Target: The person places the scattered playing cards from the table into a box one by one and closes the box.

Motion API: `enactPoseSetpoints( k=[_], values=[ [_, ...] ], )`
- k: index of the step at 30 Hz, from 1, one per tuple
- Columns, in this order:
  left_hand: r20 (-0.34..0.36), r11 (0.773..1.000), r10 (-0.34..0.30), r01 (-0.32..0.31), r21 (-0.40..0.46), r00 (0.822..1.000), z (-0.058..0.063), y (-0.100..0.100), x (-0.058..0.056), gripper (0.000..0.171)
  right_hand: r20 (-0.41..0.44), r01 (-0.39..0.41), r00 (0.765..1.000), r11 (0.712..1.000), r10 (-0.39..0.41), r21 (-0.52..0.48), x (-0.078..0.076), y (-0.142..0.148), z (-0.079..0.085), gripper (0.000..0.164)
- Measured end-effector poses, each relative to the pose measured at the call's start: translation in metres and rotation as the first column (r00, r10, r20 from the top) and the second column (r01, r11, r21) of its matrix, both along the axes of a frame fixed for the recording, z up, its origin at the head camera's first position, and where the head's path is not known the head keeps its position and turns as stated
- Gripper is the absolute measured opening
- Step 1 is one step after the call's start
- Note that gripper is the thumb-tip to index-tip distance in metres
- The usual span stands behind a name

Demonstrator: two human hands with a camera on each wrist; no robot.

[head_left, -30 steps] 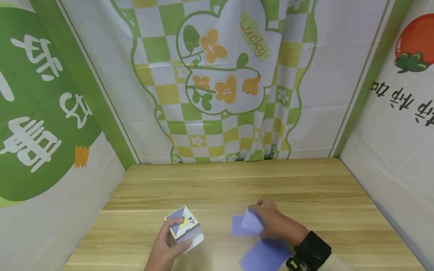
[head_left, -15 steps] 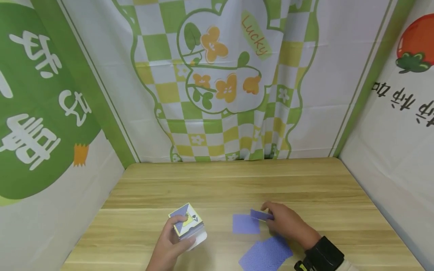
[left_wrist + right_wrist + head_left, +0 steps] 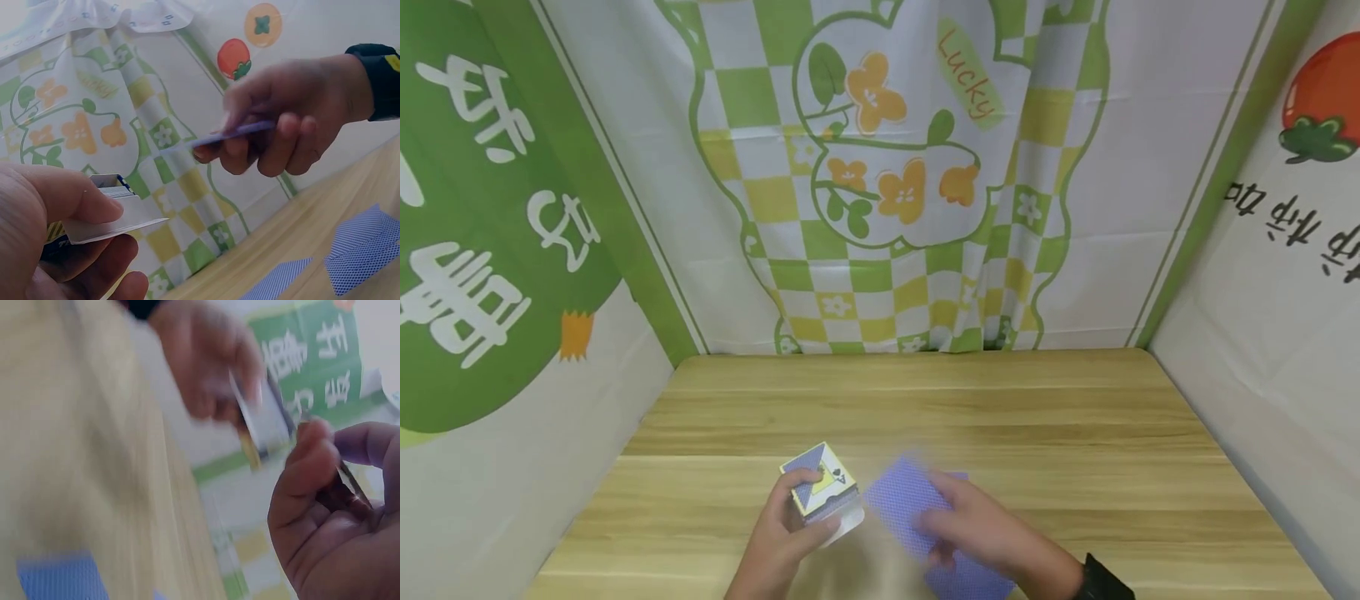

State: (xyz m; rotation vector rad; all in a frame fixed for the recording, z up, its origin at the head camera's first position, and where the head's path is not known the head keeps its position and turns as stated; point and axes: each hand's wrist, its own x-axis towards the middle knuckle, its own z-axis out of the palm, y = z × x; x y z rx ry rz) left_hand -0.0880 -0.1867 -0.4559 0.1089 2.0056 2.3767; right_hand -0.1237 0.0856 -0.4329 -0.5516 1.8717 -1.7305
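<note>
My left hand (image 3: 778,533) grips a playing-card box (image 3: 822,482) printed with an ace, above the table. Its white flap (image 3: 131,228) sticks out, and in the left wrist view the edges of white cards show inside. My right hand (image 3: 981,533) pinches a blue-backed playing card (image 3: 897,500) between thumb and fingers, blurred in the head view. That card is in the air just right of the box; a gap between them shows in the left wrist view. Below my right hand, blue-backed cards (image 3: 970,581) lie on the table, partly hidden by it.
The wooden table (image 3: 737,417) reaches back to a checkered curtain (image 3: 895,292). Printed cloth walls (image 3: 1262,375) stand at both sides. A separate blue-backed card (image 3: 278,281) lies near the overlapping cards (image 3: 369,250) in the left wrist view. A black band is on my right wrist.
My right hand has lifted a card off the table and carried it left toward the box. My left hand, still gripping the box, has shifted slightly right and up in the view.
</note>
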Motion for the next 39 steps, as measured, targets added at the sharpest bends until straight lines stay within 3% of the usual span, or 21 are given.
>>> enactPoseSetpoints(
  k=[4, 10, 21, 26, 30, 33, 35, 39],
  values=[
    [-0.012, 0.999, -0.049, 0.049, -0.016, 0.999, 0.000, -0.001, -0.003, 0.055, 0.101, -0.047, 0.994, 0.998, 0.051, -0.040, 0.014, -0.018, 0.004, 0.035],
    [-0.045, 0.998, -0.054, 0.054, -0.014, 0.997, 0.000, 0.001, -0.006, 0.060, 0.142, -0.104, 0.983, 0.993, 0.112, -0.063, 0.022, -0.032, 0.004, 0.024],
    [-0.030, 0.999, -0.053, 0.053, -0.009, 0.998, 0.000, 0.005, -0.004, 0.065, 0.192, -0.073, 0.976, 0.986, 0.102, -0.151, 0.023, -0.048, -0.003, 0.028],
    [-0.046, 0.997, -0.075, 0.074, -0.020, 0.996, -0.001, 0.006, -0.003, 0.062, 0.194, -0.046, 0.977, 0.972, 0.092, -0.232, 0.018, -0.050, -0.002, 0.040],
    [0.011, 0.996, -0.090, 0.090, -0.029, 0.996, 0.000, 0.009, -0.003, 0.060, 0.059, 0.069, 0.996, 0.989, -0.062, -0.129, 0.012, -0.052, -0.002, 0.040],
    [0.049, 0.992, -0.107, 0.110, -0.059, 0.993, 0.001, 0.011, -0.002, 0.060, -0.110, 0.190, 0.976, 0.982, -0.186, 0.026, 0.008, -0.054, -0.004, 0.035],
    [0.061, 0.989, -0.112, 0.117, -0.085, 0.992, 0.002, 0.012, -0.001, 0.061, -0.175, 0.230, 0.961, 0.970, -0.213, 0.082, 0.005, -0.054, -0.004, 0.031],
    [0.060, 0.986, -0.126, 0.131, -0.099, 0.990, 0.004, 0.012, 0.001, 0.061, -0.225, 0.228, 0.954, 0.967, -0.198, 0.117, 0.004, -0.052, -0.006, 0.028]
  ],
)
